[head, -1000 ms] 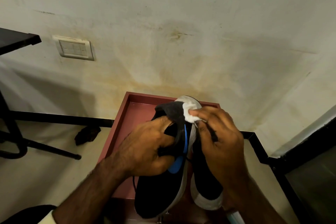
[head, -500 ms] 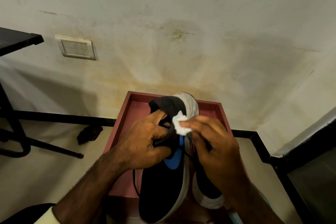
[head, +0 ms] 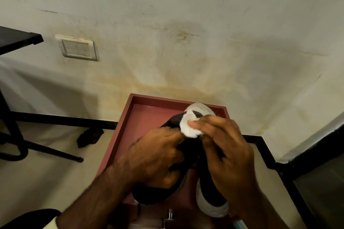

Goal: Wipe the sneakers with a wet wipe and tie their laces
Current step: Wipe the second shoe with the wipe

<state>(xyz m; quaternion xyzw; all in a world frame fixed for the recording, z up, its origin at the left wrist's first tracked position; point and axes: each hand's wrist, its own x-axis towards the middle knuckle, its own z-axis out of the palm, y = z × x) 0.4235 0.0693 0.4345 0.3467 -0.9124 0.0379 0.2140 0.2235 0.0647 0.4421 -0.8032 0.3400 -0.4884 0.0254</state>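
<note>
A black sneaker (head: 173, 121) with a white sole is held up over the dark red tray (head: 130, 122). My left hand (head: 156, 156) grips it round the middle. My right hand (head: 223, 147) pinches a crumpled white wet wipe (head: 188, 128) and presses it against the sneaker's upper end, near the white sole rim. A second black sneaker (head: 212, 204) with a white sole lies on the tray below my right hand, mostly hidden by it. The laces are out of sight under my hands.
The tray stands against a stained wall. A wall switch plate (head: 78, 48) is at the left, with a dark table edge (head: 18, 41) and black metal legs (head: 46, 150) beyond it. A dark scrap (head: 90, 136) lies on the floor. A black-framed surface (head: 316, 182) is at right.
The held sneaker has turned, so its blue patch is now hidden under my hands. My right hand has shifted the wipe along the sneaker's upper end. The view moved closer.
</note>
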